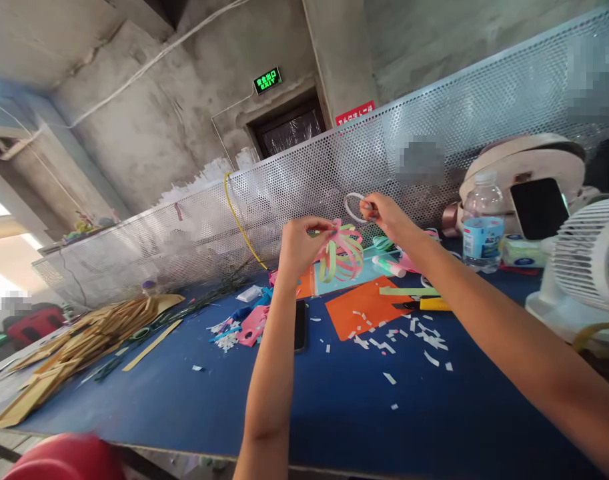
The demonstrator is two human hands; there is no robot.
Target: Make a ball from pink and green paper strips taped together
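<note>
Pinched by its top in my left hand is a ball of looped pink and light green paper strips, hanging above the table. My right hand, raised a little higher and to the right, grips the edge of a thin white ring; its exact kind I cannot tell. The ball and the ring are apart. Below them lie an orange paper sheet, a glue stick, a light blue sheet and a yellow-handled cutter.
White paper scraps litter the blue table. A dark phone lies by my left forearm. On the right stand a water bottle and a white fan; brown strips are heaped left. A perforated metal panel rises behind.
</note>
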